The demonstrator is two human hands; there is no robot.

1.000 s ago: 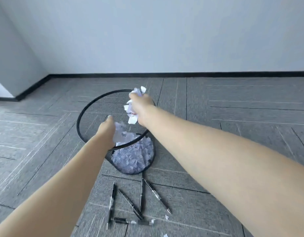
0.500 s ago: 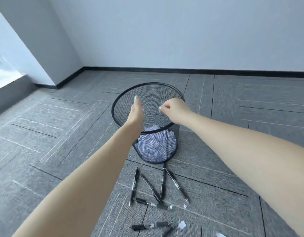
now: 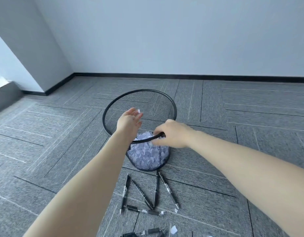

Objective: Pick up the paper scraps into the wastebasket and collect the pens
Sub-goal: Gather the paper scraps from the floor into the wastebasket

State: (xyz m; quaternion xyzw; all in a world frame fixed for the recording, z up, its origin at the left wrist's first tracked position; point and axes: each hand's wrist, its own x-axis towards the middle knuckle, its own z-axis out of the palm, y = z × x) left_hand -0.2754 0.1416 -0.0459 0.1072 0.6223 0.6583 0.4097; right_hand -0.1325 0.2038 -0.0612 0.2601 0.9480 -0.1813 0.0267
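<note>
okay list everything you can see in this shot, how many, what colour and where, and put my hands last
wastebasket: one, black wire mesh, upright on the carpet, centre
paper scraps in the basket: a heap, white, at the bottom
pens: at least six, black, on the carpet in front of the basket
loose scraps: a few, white, among the pens
carpet: grey tiles
wall: pale, black skirting
left hand: open over the basket mouth, a scrap at its fingertips
right hand: at the near rim, blurred

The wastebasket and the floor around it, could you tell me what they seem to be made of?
Wastebasket: black metal mesh, likely painted, since the paper scraps show through its fine weave. Floor: grey carpet tiles, seemingly, with a matte fibrous texture and visible seams.
</note>
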